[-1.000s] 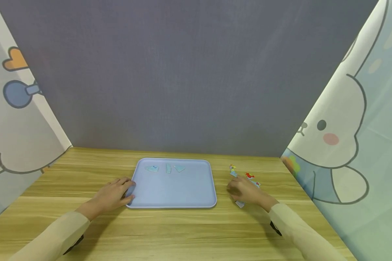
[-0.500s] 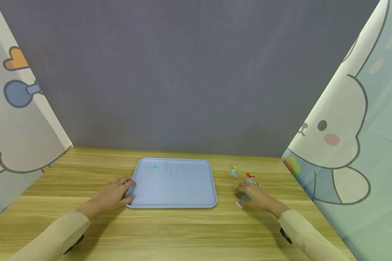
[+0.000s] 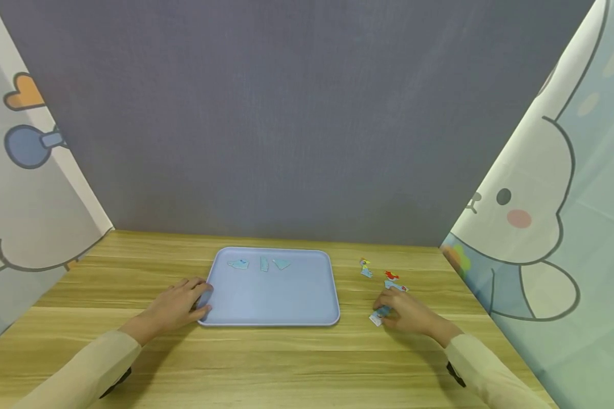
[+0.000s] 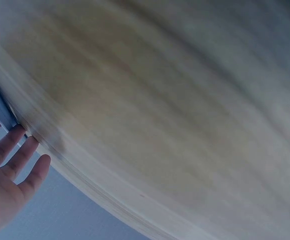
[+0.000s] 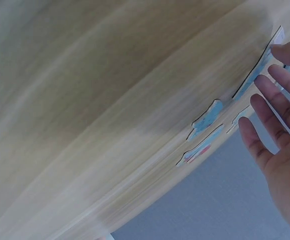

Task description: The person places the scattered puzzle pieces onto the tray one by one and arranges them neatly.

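My left hand rests at the left edge of a pale blue tray, its finger and thumb tips touching the rim; the left wrist view shows the fingers nearly straight. Three light-blue puzzle pieces lie in a row at the tray's far side. To the tray's right, my right hand is low over a flat light-blue and white piece on the table, partly hidden by the fingers. In the right wrist view the thumb touches a piece, with the fingers loosely extended.
Beyond my right hand lie a yellow-topped light-blue piece, a red piece and a light-blue piece with a red spot. A grey panel stands behind the wooden table; cartoon-print cloths flank both sides.
My right hand has shifted right and slightly nearer, uncovering the yellow-topped piece and more of the piece under the fingers. The left hand and the tray have stayed still.
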The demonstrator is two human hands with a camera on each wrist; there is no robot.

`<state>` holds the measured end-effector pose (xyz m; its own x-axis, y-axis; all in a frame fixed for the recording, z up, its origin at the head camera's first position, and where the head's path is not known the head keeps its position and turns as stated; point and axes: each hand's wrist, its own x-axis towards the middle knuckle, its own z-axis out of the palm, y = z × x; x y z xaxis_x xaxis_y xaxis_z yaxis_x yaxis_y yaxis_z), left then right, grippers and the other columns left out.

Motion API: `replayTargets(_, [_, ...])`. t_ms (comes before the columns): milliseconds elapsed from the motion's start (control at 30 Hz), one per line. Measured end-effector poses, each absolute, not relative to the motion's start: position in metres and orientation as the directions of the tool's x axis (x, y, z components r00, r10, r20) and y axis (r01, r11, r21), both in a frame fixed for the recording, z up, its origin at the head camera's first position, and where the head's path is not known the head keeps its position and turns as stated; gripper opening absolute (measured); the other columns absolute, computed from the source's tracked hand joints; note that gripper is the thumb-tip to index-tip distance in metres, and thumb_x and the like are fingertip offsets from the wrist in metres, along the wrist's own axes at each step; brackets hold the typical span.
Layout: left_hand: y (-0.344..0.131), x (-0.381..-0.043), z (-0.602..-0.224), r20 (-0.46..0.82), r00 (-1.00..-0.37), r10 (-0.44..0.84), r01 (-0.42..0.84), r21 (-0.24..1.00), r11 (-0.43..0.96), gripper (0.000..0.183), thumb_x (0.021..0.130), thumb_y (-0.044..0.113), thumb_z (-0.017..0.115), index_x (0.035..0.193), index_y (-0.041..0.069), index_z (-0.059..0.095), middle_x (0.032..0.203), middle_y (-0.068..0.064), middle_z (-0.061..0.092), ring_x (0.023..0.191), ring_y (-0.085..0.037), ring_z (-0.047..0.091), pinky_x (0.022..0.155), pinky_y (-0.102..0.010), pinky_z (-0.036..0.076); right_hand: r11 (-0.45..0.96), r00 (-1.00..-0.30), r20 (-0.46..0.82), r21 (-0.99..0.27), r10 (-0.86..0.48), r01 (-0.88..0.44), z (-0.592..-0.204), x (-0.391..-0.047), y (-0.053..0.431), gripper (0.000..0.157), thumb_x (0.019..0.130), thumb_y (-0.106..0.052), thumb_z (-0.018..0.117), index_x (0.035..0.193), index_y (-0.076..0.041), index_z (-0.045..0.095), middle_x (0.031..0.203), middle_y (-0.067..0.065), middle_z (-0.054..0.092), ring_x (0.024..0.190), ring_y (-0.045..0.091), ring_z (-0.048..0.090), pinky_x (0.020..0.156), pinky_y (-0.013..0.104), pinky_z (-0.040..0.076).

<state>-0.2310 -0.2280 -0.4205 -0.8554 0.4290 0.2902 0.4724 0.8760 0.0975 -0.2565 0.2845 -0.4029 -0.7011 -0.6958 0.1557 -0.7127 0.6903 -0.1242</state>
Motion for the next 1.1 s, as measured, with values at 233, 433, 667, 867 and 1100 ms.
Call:
replayTargets(233, [-0.2279,-0.2302,-0.4208,0.297,-0.851,0.434,0.475,0.083,0.876,0.043,0.082,0.034,0.066,0.113,0.005,0.06,0.114,-0.014,0.057,0.101,-0.038,0.057,0.076,-0.058,0.048,0.689,-0.698,0.147,-0.116,-0.701,-0.716,-0.4033,-0.2538,0.2849,0.023,0.073,-0.007,0.072,0.096,-0.01,0.066,0.102,0.001,0.061,0.098,0.024,0.057,0.082,0.042,0.051])
replayTargets(433, [-0.2286,-0.2309,-0.4219,0.3,-0.848,0.436,0.476,0.074,0.876,0.042,0.082,0.035,0.066,0.112,0.006,0.06,0.114,-0.013,0.057,0.101,-0.037,0.057,0.077,-0.057,0.048,0.685,-0.691,0.162,-0.099,-0.705,-0.722,-0.4058,-0.2556,0.2857,0.022,0.073,-0.006,0.072,0.094,-0.011,0.066,0.101,0.001,0.061,0.095,0.022,0.058,0.079,0.041,0.051])
replayTargets(667, [-0.2282,-0.2305,-0.4211,0.302,-0.844,0.443,0.484,0.073,0.872,0.041,0.082,0.033,0.065,0.112,0.005,0.059,0.114,-0.014,0.057,0.1,-0.039,0.057,0.077,-0.058,0.048,0.683,-0.685,0.189,-0.085,-0.704,-0.725,-0.4092,-0.2572,0.287,0.023,0.072,-0.008,0.073,0.094,-0.011,0.067,0.099,-0.001,0.061,0.092,0.02,0.058,0.077,0.038,0.052])
replayTargets(867, [-0.2288,-0.2307,-0.4223,0.302,-0.846,0.44,0.482,0.078,0.873,0.042,0.083,0.034,0.065,0.113,0.005,0.059,0.114,-0.014,0.056,0.102,-0.038,0.057,0.077,-0.057,0.048,0.676,-0.679,0.184,-0.088,-0.71,-0.731,-0.4098,-0.2583,0.2871,0.023,0.073,-0.006,0.073,0.094,-0.01,0.067,0.099,0.0,0.061,0.092,0.02,0.059,0.078,0.037,0.052])
replayTargets(1100, [-0.2296,-0.2313,-0.4235,0.299,-0.845,0.444,0.484,0.074,0.872,0.042,0.083,0.035,0.064,0.114,0.006,0.059,0.115,-0.014,0.056,0.102,-0.038,0.056,0.077,-0.057,0.048,0.676,-0.682,0.173,-0.101,-0.711,-0.73,-0.4093,-0.2577,0.2872,0.024,0.072,-0.002,0.072,0.094,-0.009,0.067,0.098,0.001,0.061,0.091,0.02,0.059,0.078,0.036,0.052])
